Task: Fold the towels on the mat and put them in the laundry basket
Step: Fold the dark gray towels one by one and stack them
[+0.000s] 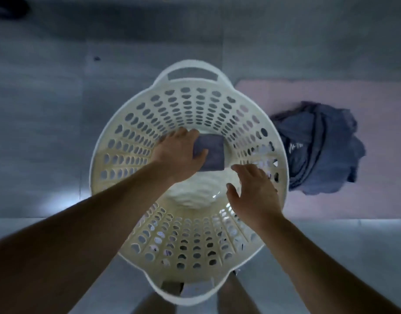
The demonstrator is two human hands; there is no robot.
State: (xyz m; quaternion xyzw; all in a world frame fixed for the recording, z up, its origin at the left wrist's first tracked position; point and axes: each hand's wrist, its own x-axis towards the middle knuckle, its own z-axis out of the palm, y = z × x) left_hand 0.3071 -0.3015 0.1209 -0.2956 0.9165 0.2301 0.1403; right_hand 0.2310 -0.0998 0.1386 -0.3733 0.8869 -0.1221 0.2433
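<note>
My arms [81, 223] reach into the basket [190, 64], left hand [179, 152] gripping a folded towel [214, 152] near its floor, right hand [251, 191] open and empty beside it; the placing step, I judge, so next I release it flat, then fetch the pile [317, 146] on the mat [376, 98] to the basket's right.

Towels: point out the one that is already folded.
The small grey towel gripped by the left hand inside the laundry basket: a neat rectangle. The other towels lie crumpled on the pink mat.
</note>
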